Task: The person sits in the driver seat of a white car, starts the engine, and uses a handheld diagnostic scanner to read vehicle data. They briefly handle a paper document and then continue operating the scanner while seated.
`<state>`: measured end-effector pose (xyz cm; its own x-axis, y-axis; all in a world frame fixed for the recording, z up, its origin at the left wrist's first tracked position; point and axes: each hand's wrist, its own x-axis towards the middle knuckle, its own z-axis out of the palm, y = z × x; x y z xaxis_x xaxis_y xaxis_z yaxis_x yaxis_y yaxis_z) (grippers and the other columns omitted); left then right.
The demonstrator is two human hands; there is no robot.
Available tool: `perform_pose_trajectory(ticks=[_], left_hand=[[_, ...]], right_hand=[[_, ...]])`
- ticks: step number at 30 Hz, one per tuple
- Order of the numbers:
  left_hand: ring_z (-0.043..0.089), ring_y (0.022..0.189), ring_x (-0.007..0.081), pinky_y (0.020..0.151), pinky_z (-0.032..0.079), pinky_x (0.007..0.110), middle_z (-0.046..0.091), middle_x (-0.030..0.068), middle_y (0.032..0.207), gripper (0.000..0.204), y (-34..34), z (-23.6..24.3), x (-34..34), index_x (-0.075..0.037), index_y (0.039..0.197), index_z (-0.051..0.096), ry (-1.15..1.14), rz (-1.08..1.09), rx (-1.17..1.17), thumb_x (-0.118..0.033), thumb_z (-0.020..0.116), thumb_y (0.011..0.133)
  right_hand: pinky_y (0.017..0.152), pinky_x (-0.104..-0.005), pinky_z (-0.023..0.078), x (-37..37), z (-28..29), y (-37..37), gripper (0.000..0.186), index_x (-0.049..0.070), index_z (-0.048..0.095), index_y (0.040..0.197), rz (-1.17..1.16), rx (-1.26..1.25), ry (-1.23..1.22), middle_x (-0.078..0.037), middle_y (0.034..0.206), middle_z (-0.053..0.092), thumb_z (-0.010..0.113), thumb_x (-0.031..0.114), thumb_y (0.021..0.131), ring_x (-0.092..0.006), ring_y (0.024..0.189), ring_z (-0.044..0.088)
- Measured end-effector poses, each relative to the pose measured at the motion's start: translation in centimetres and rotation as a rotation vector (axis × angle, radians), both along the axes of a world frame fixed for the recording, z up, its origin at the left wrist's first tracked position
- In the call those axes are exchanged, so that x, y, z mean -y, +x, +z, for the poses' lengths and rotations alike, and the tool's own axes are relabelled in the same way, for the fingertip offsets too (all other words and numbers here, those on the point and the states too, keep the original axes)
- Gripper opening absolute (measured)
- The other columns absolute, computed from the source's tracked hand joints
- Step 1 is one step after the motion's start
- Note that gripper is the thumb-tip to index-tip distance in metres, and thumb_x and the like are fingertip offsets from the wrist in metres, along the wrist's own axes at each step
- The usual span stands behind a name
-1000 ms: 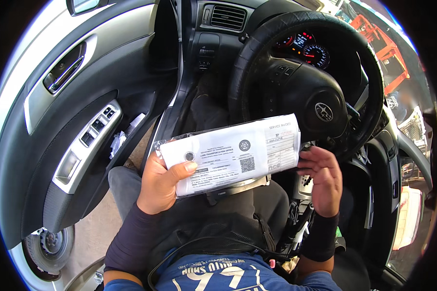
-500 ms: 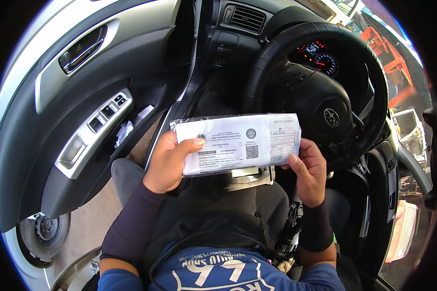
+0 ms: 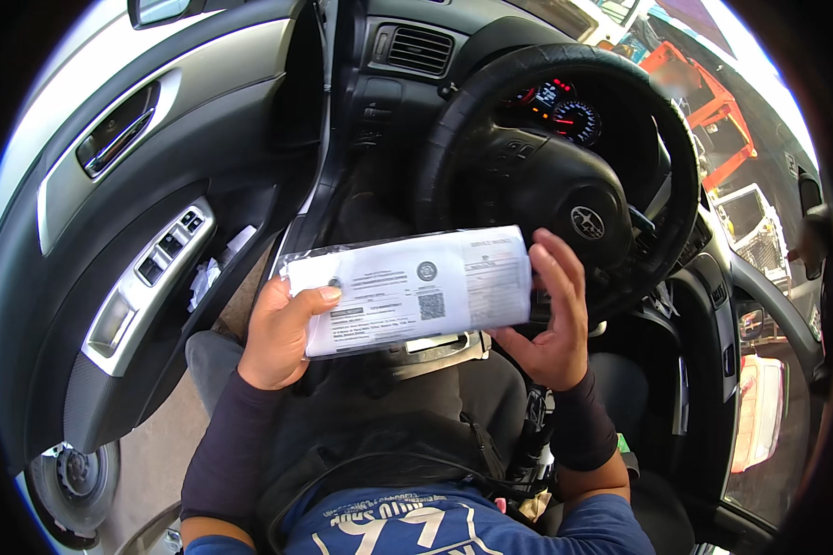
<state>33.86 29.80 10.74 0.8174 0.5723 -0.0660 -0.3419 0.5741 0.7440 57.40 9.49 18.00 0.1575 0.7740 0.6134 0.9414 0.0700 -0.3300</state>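
My left hand (image 3: 279, 338) grips the left end of a clear plastic sleeve with white printed papers (image 3: 398, 301), thumb on top. The sleeve lies level across my view, over my lap, in front of the black steering wheel (image 3: 592, 277). My right hand (image 3: 551, 314) is open at its right end, fingers apart and raised, with the thumb by the lower edge; whether it touches the sleeve I cannot tell. Part of a silver object (image 3: 440, 363) shows beneath the papers; I cannot make out what it is.
The open door (image 3: 241, 92) is on my left, with a window switch panel (image 3: 157, 287) and crumpled papers in its pocket (image 3: 204, 282). The lit dashboard gauges (image 3: 574, 122) and an air vent (image 3: 421, 49) lie ahead. Beyond the windscreen stands a red metal frame (image 3: 727, 134).
My right hand reached the sleeve half a second ago and has since loosened, fingers lifting away from it. The sleeve shifted up, then slightly left in the view, still in my left hand.
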Motion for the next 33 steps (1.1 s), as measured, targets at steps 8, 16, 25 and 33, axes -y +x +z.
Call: perform_pose_trajectory(ticks=[8,16,25,33], left_hand=[[0.064,0.125,0.0297,0.099,0.056,0.042,0.049,0.0217,0.153,0.06,-0.4,0.6,-0.5,-0.004,0.152,0.04,0.053,0.006,0.032,-0.035,0.052,0.102],[0.074,0.099,0.0287,0.074,0.059,0.031,0.071,0.0185,0.122,0.072,-0.7,0.1,-0.7,-0.003,0.144,0.052,0.128,-0.096,-0.049,-0.062,0.031,0.109],[0.075,0.096,0.0308,0.072,0.062,0.031,0.071,0.0203,0.123,0.065,-0.9,0.1,-0.8,0.0,0.141,0.054,0.128,-0.083,-0.06,-0.055,0.039,0.11],[0.075,0.096,0.0313,0.073,0.063,0.033,0.071,0.0211,0.122,0.063,-0.7,0.2,-0.7,0.001,0.139,0.055,0.135,-0.08,-0.076,-0.053,0.041,0.11]], right_hand=[[0.085,-0.0327,0.055,-0.6,1.5,0.5,0.015,-0.001,0.071,0.099,0.13,-0.297,-0.125,-0.015,0.099,0.074,0.076,-0.002,0.084,-0.0252,0.097,0.071],[0.086,-0.0274,0.053,-1.8,0.9,1.1,0.033,-0.002,0.054,0.122,0.052,-0.742,-0.093,-0.007,0.106,0.066,0.072,0.004,0.096,-0.0102,0.097,0.064],[0.091,-0.0288,0.053,-2.7,0.9,1.0,0.036,-0.002,0.052,0.125,0.081,-0.792,-0.103,-0.009,0.109,0.067,0.072,0.003,0.096,-0.0116,0.101,0.064],[0.091,-0.0287,0.053,-2.4,0.8,1.1,0.035,-0.002,0.052,0.126,0.078,-0.793,-0.113,-0.009,0.109,0.068,0.072,0.003,0.097,-0.012,0.1,0.065]])
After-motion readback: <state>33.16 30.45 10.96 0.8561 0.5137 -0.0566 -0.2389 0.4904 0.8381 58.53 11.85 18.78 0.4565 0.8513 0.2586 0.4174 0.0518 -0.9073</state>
